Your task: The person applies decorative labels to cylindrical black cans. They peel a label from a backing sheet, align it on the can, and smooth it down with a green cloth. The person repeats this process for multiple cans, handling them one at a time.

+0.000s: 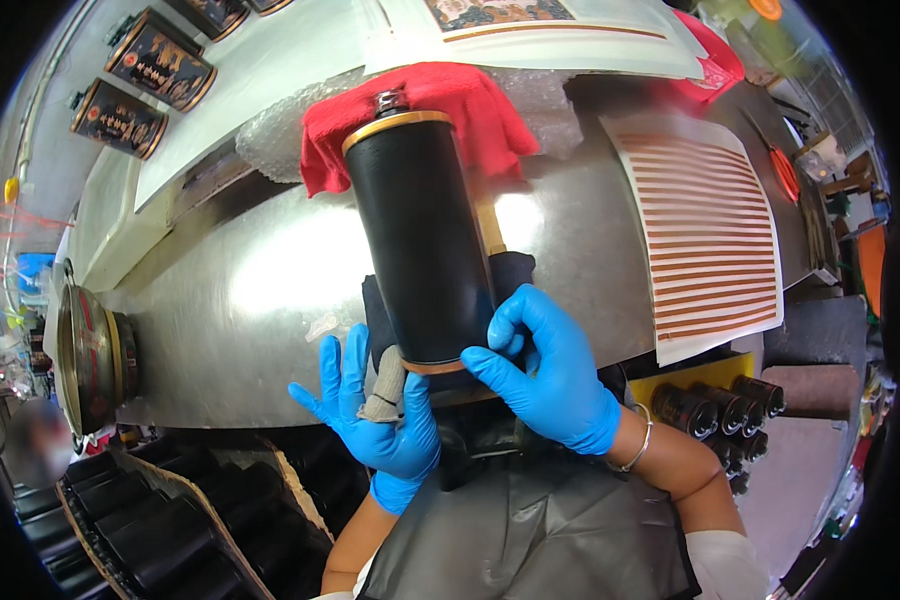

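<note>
A large black cylindrical bottle lies lengthwise in front of me. It has a gold band at its far shoulder and a copper-coloured rim at its near end. Its short shiny neck rests on a folded red cloth. My right hand, in a blue glove, grips the near right side, fingers curled against the wall and thumb at the rim. My left hand, gloved too, is at the near left end with fingers spread. One finger wears a grey fabric cover and meets the bottle's edge. Dark cloth lies under the bottle.
A white sheet with brown strips lies on the metal table at right. Decorated black bottles stand far left. A round pan is at the left edge. Boxes of black cylinders sit below left; more bottles below right.
</note>
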`<action>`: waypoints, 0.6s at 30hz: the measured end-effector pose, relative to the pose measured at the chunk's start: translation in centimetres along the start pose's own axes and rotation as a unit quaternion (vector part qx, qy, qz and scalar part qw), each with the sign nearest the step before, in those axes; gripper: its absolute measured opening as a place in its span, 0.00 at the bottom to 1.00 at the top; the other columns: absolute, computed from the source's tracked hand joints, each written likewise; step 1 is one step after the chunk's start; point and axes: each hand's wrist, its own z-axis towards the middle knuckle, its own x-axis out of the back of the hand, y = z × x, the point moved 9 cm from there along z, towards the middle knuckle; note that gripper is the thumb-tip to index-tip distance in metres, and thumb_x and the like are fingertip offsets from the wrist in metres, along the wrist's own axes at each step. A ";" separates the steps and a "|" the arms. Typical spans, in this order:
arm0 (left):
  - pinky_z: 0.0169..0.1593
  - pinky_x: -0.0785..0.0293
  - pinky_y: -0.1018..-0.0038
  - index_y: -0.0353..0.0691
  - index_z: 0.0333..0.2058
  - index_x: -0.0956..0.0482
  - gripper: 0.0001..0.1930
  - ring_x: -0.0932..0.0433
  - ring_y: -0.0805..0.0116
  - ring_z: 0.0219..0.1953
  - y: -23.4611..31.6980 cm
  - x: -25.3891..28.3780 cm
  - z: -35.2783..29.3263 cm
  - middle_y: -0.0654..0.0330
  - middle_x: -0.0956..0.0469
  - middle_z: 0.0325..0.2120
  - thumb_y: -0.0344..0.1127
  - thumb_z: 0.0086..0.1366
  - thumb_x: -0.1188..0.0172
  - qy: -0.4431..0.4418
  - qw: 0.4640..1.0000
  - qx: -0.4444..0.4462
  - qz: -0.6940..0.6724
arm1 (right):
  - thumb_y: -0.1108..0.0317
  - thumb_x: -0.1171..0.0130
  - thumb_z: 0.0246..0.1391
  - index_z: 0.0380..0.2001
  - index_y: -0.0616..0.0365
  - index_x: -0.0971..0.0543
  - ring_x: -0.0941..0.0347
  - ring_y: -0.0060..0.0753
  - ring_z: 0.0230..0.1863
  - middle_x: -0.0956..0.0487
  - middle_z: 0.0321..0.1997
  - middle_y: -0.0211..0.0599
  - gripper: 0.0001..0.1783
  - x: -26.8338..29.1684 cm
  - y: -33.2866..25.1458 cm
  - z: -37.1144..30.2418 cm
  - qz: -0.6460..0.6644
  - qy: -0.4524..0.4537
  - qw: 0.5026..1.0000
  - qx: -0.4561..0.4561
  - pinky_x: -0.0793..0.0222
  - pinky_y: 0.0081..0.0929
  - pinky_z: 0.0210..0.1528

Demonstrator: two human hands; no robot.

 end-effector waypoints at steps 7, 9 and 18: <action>0.64 0.75 0.39 0.65 0.48 0.27 0.21 0.41 0.59 0.63 2.5 -0.8 -0.8 0.65 0.29 0.53 0.39 0.55 0.36 0.068 0.983 -0.128 0.114 | 0.62 0.41 0.53 0.26 0.55 0.29 0.34 0.20 0.22 0.32 0.24 0.29 0.10 0.6 1.1 0.0 0.098 0.012 0.992 -0.076 0.39 0.17 0.23; 0.64 0.75 0.41 0.67 0.50 0.28 0.23 0.42 0.59 0.63 3.6 -0.8 0.2 0.65 0.30 0.54 0.41 0.54 0.36 0.037 0.990 -0.113 0.076 | 0.56 0.46 0.57 0.26 0.52 0.28 0.33 0.21 0.22 0.32 0.22 0.27 0.13 1.4 2.4 -0.1 0.238 0.021 0.944 -0.226 0.39 0.16 0.23; 0.65 0.69 0.48 0.28 0.58 0.40 0.39 0.53 0.40 0.65 1.0 -0.1 3.1 0.35 0.46 0.59 0.40 0.50 0.34 0.016 0.983 -0.094 -0.154 | 0.59 0.46 0.58 0.43 0.56 0.28 0.28 0.19 0.29 0.23 0.36 0.30 0.15 3.7 2.9 -3.7 0.298 0.169 0.906 -0.250 0.32 0.19 0.25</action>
